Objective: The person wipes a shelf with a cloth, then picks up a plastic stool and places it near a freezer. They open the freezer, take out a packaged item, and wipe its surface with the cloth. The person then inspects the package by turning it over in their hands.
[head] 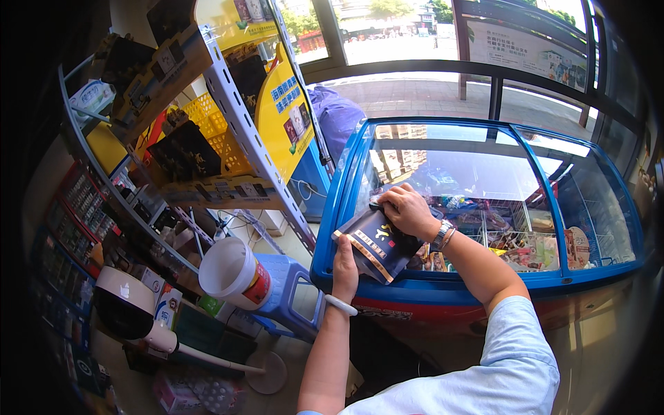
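A dark stand-up pouch [381,241] with gold lettering and a gold band is tilted above the left end of a blue chest freezer [441,280]. Its lower left edge is gripped by my left hand [346,262], thumb on the front. At the pouch's top edge my right hand [407,207] has its fingers bent and closed on the rim; whether the pouch is unsealed there cannot be told. Through the freezer's glass lid [461,171] show wire baskets and many packaged goods.
To the left rises a metal shelf rack [244,124] with dark pouches and yellow baskets [207,111]. A white bucket [225,272] stands on a blue plastic stool [290,290]. Below lies a pale fan-like appliance [127,301] with a round base. Windows are behind the freezer.
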`<state>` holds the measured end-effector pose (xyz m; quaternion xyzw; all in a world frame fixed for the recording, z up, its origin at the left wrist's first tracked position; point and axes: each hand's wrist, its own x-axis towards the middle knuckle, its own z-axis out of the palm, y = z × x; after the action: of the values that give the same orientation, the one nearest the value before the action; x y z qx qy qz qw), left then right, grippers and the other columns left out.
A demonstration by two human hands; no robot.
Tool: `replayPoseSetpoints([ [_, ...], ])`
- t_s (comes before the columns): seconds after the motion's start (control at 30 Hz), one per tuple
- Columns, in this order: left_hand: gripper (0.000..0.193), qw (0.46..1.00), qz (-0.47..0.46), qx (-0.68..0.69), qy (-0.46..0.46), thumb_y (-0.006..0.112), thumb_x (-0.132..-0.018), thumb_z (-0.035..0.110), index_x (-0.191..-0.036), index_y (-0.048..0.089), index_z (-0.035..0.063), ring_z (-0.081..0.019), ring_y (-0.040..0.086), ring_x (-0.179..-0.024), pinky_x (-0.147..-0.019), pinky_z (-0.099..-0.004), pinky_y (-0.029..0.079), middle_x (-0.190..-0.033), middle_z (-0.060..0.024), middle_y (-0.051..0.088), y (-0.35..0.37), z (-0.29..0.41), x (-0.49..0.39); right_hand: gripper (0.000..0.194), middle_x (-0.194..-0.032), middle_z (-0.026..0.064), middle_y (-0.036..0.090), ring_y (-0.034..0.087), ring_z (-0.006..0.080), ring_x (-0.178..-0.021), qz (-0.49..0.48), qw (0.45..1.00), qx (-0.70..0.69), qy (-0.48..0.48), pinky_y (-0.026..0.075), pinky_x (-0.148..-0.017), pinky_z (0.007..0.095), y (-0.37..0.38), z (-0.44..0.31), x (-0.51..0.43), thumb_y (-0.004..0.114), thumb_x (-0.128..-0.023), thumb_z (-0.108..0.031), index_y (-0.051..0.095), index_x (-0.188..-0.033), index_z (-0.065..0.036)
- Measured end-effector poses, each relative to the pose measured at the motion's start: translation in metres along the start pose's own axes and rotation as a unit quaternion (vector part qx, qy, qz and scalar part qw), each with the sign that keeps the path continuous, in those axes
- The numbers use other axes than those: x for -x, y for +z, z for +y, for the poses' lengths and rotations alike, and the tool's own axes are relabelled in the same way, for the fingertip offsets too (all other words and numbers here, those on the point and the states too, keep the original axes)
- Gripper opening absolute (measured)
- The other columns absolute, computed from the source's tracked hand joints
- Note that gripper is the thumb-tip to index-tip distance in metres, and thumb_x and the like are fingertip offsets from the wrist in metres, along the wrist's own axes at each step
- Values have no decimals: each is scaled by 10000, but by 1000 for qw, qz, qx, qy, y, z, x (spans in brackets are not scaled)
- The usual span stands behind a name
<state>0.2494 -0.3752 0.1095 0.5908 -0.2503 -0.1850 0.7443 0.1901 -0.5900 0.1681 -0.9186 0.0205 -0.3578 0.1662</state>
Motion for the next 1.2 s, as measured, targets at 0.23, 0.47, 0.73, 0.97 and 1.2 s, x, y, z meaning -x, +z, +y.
replayPoseSetpoints([
  [0.23, 849, 999, -11, -15, 28, 300, -1056, 696, -1435, 472, -44, -176, 594, -1184, -1039, -262, 460, -1288, -157, 607, -2, -5, -1, 175, -1072, 92, 706, 595, 306, -1060, -18, 998, 6, 64, 514, -940, 415, -1, 23, 0, 608, -979, -202, 734, -1039, -96],
  [0.47, 851, 999, -20, 18, 17, 327, -1052, 700, -1433, 466, -48, -172, 597, -1163, -1021, -253, 465, -1278, -152, 606, -1, -4, 0, 155, -994, 89, 695, 613, 324, -1012, 40, 999, 28, 24, 518, -903, 433, 7, 31, 0, 603, -959, -200, 723, -979, -104],
  [0.73, 708, 999, -11, 38, 10, 424, -1080, 593, -1440, 448, -16, -181, 623, -1171, -1013, -321, 515, -1325, -141, 582, -7, -8, -3, 129, -997, 100, 691, 618, 319, -988, 45, 998, 29, -18, 539, -873, 422, 4, 10, 3, 608, -954, -149, 727, -971, -102],
  [0.97, 726, 999, -14, 39, -8, 324, -1078, 649, -1435, 461, 32, -169, 602, -1172, -1038, -281, 484, -1274, -108, 593, -3, -1, 2, 163, -1069, 77, 700, 625, 286, -1023, 14, 992, -26, -120, 551, -876, 393, 2, -46, 9, 680, -897, -76, 724, -1050, -109],
  [1.2, 656, 986, -62, 151, 24, 307, -1083, 631, -1432, 448, 93, -171, 565, -1277, -1061, -303, 500, -1324, -97, 569, -1, 8, 3, 191, -1058, 73, 659, 622, 281, -1028, -13, 979, -85, -184, 538, -891, 390, 0, -83, 18, 714, -888, -115, 695, -1077, -104],
])
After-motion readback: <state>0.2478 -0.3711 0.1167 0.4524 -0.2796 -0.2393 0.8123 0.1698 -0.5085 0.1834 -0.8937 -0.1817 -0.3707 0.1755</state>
